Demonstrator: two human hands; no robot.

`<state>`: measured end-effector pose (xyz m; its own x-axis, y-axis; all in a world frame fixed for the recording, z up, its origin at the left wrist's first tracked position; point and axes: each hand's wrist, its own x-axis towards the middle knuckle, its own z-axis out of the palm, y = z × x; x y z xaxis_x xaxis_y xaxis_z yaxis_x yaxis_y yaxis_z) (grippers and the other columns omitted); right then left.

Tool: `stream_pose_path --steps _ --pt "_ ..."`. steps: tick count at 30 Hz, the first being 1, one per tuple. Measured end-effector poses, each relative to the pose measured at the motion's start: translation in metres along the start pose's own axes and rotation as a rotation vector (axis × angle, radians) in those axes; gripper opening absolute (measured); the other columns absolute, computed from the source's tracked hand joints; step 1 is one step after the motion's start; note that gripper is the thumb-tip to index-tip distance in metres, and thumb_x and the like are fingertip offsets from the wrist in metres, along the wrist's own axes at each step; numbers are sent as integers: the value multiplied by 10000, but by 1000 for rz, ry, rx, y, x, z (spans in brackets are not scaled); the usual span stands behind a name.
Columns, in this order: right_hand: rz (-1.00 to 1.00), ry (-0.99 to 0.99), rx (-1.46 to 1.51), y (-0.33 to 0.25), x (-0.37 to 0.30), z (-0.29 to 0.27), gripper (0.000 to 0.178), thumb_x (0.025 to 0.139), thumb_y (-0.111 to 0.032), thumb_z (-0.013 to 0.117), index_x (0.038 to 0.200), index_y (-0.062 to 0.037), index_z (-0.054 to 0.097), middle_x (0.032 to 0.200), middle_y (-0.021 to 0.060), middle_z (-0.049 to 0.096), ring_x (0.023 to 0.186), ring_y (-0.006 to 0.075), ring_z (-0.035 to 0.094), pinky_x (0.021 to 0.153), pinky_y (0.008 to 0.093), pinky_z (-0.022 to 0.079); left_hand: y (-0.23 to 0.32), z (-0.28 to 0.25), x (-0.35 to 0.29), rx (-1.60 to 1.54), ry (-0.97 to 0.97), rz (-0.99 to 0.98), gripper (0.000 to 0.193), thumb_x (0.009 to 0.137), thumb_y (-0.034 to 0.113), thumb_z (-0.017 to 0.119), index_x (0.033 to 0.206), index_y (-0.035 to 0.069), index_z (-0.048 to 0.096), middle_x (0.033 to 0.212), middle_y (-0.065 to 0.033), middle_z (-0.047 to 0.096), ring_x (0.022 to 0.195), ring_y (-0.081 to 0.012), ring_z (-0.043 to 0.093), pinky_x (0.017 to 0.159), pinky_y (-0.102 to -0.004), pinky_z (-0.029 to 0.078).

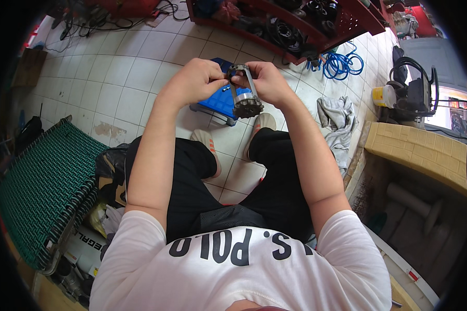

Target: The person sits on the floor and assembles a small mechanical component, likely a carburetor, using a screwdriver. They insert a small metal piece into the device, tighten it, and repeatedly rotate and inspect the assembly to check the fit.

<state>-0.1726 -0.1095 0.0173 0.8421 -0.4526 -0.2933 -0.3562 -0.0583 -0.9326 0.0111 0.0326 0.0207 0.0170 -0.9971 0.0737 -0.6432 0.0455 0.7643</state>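
Observation:
In front of me I hold up a dark and silver metal machine part point(242, 97) with a toothed lower end, a ring at its upper end and straight bars between them. My right hand point(267, 83) grips it from the right, the thumb inside near the upper ring. My left hand point(194, 83) is at the ring's left side, its thumb and fingers pinched together; what they hold, if anything, is too small to make out. Below both hands is a low blue stool point(219, 102), with a small shiny metal piece point(226, 88) showing against it, partly beside my left fingertips.
A red metal shelf point(290, 49) with several parts stands ahead. Coiled blue hose point(342, 65) and a grey cloth point(338, 116) lie on the tiled floor to the right, near a white bucket point(384, 96). At left is a green woven seat point(57, 181); black cables point(114, 19) trail far left.

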Motion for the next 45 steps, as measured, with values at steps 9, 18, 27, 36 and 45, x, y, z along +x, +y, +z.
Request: stream_pose_path --steps 9,18,27,36,45 --pt "66 42 30 1 1 3 276 878 -224 808 1006 10 737 857 34 721 771 83 619 729 276 518 -7 7 2 63 39 29 131 861 86 711 885 -43 716 776 -139 672 676 -267 616 638 -365 485" --pt "96 56 41 11 6 1 268 877 -231 806 988 3 739 852 36 721 774 88 622 714 280 516 -11 13 3 11 34 -24 147 866 77 712 952 -41 734 813 -129 697 708 -233 644 661 -342 500" --pt "-346 303 -493 10 11 0 199 776 -67 719 963 -6 688 857 172 719 828 290 721 769 359 541 6 21 9 -825 50 -605 465 1082 330 478 1463 68 525 1178 -106 656 940 -168 677 798 -324 573" --pt "-296 395 -459 8 11 7 242 724 -68 760 946 2 691 904 209 719 865 383 707 783 405 553 13 36 14 -775 120 -557 579 968 408 685 1415 64 551 1039 -78 667 839 -114 634 701 -261 500" --pt "-217 246 -147 57 35 5 386 851 -255 820 1093 1 661 1037 150 746 921 250 743 832 358 577 -11 20 16 -683 417 -499 493 934 385 732 1255 30 616 991 -87 708 806 -134 689 677 -279 547"
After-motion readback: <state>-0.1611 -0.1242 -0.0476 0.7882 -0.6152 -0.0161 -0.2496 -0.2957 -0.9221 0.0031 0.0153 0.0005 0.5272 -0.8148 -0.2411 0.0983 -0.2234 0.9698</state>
